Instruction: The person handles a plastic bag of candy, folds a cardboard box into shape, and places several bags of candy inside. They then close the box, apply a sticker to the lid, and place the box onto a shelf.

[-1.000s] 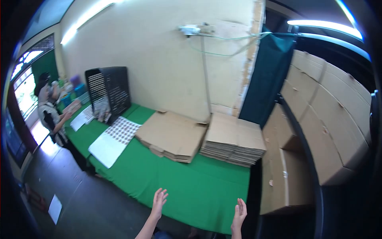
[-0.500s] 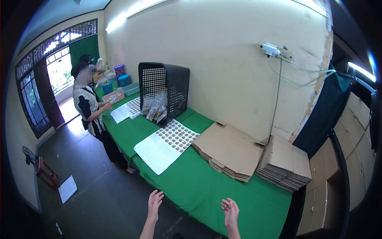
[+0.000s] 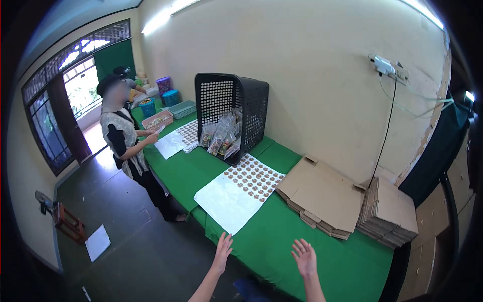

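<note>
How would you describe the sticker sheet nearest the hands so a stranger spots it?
Find the green table along the wall. Between the tipped black basket and the brown cardboard stack lies a white sheet. Unlike those, it is paper, its far half dotted with round stickers.

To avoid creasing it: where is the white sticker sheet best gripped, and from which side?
Probably by its bare near corner, coming from the front. The white sticker sheet lies flat on the green table; the stickers fill only its far half, and that corner points toward the open left hand.
</note>
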Demonstrator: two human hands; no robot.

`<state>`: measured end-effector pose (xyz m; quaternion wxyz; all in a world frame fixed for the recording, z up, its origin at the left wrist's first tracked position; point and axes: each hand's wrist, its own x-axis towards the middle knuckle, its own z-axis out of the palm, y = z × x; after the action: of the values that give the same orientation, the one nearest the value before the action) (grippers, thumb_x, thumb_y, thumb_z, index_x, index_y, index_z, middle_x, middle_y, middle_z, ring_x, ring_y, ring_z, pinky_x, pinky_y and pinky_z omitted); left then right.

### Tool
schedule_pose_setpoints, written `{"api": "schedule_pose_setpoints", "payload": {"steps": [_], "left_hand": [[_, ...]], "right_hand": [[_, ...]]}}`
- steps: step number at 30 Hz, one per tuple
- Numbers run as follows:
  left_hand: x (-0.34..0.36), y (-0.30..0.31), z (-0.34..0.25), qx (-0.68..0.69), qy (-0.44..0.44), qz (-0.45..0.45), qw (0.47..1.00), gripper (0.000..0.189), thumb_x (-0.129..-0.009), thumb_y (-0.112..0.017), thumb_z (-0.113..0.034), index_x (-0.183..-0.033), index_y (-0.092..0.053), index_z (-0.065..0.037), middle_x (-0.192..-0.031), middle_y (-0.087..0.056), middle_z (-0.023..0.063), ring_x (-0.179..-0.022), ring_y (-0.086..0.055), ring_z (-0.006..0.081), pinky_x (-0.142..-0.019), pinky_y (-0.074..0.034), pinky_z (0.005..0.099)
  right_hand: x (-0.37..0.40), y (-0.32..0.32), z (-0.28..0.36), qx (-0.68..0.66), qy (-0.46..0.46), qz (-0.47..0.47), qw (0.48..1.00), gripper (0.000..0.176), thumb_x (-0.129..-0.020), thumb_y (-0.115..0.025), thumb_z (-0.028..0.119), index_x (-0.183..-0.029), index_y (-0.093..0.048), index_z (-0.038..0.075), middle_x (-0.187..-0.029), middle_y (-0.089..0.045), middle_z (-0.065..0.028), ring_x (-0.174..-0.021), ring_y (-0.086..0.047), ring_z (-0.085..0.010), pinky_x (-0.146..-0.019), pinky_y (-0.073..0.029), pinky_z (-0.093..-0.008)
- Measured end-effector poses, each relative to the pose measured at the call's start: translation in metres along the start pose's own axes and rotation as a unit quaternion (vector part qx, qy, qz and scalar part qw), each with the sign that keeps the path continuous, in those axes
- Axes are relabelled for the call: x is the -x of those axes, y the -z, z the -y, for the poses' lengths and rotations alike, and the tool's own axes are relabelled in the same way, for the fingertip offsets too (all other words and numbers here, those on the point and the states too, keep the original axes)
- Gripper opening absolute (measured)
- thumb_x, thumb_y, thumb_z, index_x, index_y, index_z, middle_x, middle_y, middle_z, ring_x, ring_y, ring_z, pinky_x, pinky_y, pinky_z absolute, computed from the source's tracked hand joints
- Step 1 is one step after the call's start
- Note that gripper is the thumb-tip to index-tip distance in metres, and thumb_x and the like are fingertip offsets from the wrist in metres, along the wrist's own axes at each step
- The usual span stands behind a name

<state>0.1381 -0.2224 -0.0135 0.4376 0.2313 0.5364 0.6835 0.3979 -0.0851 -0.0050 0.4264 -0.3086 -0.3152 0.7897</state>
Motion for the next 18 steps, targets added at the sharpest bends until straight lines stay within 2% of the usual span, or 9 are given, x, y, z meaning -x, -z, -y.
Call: {"api": "schedule_pose_setpoints", "payload": {"steps": [3, 8, 11, 14, 15, 16, 17, 18], "left_hand": [[-0.041, -0.005, -0.010, -0.007, -0.009, 0.055, 0.998, 0.064, -0.093, -0.029, -0.046, -0.141, -0.002, -0.013, -0.145, -0.013, 0.0115, -0.134, -0.012, 0.0295, -0.106, -0.013, 0.0471], [-0.114, -0.004, -0.027, -0.022, -0.001, 0.064, 0.998, 0.064, -0.092, -0.029, -0.047, -0.141, -0.002, -0.015, -0.145, -0.014, 0.0101, -0.134, -0.013, 0.0294, -0.106, -0.013, 0.0473], [-0.152, 0.008, -0.036, -0.039, 0.017, 0.066, 0.997, 0.067, -0.091, -0.032, -0.048, -0.141, -0.003, -0.015, -0.145, -0.015, 0.0106, -0.133, -0.014, 0.0287, -0.106, -0.015, 0.0453], [-0.186, 0.021, -0.045, -0.038, 0.032, 0.057, 0.997, 0.065, -0.092, -0.031, -0.046, -0.141, -0.003, -0.014, -0.145, -0.016, 0.0111, -0.133, -0.015, 0.0289, -0.105, -0.016, 0.0453], [-0.194, 0.024, -0.048, -0.041, 0.039, 0.045, 0.997, 0.064, -0.092, -0.032, -0.044, -0.141, -0.004, -0.013, -0.144, -0.017, 0.0115, -0.133, -0.016, 0.0289, -0.105, -0.017, 0.0461], [-0.202, 0.028, -0.048, -0.049, 0.044, 0.044, 0.997, 0.064, -0.092, -0.031, -0.046, -0.141, -0.005, -0.013, -0.144, -0.017, 0.0118, -0.133, -0.016, 0.0293, -0.105, -0.016, 0.0468], [-0.209, 0.033, -0.047, -0.056, 0.049, 0.045, 0.996, 0.065, -0.091, -0.030, -0.048, -0.141, -0.005, -0.013, -0.144, -0.016, 0.0120, -0.133, -0.016, 0.0298, -0.105, -0.016, 0.0475], [-0.215, 0.038, -0.045, -0.062, 0.056, 0.045, 0.996, 0.066, -0.091, -0.028, -0.050, -0.140, -0.005, -0.014, -0.144, -0.016, 0.0122, -0.133, -0.016, 0.0302, -0.105, -0.015, 0.0482]], "right_hand": [[-0.034, -0.024, 0.009, -0.006, 0.020, 0.034, 0.999, 0.054, -0.092, -0.035, 0.038, -0.132, -0.029, 0.003, -0.134, -0.036, -0.0157, -0.120, -0.037, -0.0263, -0.099, -0.030, -0.0398], [-0.106, -0.042, 0.020, -0.026, 0.045, 0.017, 0.999, 0.055, -0.091, -0.034, 0.041, -0.133, -0.030, 0.005, -0.133, -0.038, -0.0154, -0.121, -0.037, -0.0254, -0.098, -0.031, -0.0393], [-0.151, -0.041, 0.022, -0.026, 0.076, 0.007, 0.997, 0.056, -0.089, -0.043, 0.037, -0.132, -0.030, 0.004, -0.132, -0.038, -0.0162, -0.120, -0.038, -0.0253, -0.097, -0.032, -0.0389], [-0.208, -0.020, 0.013, 0.202, 0.107, -0.090, 0.969, 0.062, -0.084, -0.057, 0.031, -0.132, -0.029, 0.003, -0.131, -0.039, -0.0167, -0.122, -0.037, -0.0251, -0.098, -0.032, -0.0388], [-0.236, 0.002, -0.003, 0.255, 0.147, -0.115, 0.949, 0.071, -0.075, -0.069, 0.026, -0.132, -0.032, 0.006, -0.132, -0.037, -0.0181, -0.124, -0.033, -0.0283, -0.100, -0.030, -0.0414], [-0.245, 0.006, 0.000, 0.406, 0.151, -0.151, 0.889, 0.069, -0.074, -0.069, 0.024, -0.131, -0.034, 0.008, -0.133, -0.036, -0.0179, -0.125, -0.032, -0.0295, -0.100, -0.028, -0.0427], [-0.251, 0.006, 0.006, 0.547, 0.146, -0.183, 0.804, 0.068, -0.073, -0.069, 0.022, -0.131, -0.035, 0.009, -0.134, -0.035, -0.0176, -0.125, -0.031, -0.0307, -0.101, -0.027, -0.0441], [-0.255, 0.008, 0.009, 0.673, 0.133, -0.210, 0.697, 0.067, -0.072, -0.069, 0.020, -0.130, -0.037, 0.011, -0.134, -0.034, -0.0174, -0.126, -0.030, -0.0319, -0.102, -0.025, -0.0454]]}}
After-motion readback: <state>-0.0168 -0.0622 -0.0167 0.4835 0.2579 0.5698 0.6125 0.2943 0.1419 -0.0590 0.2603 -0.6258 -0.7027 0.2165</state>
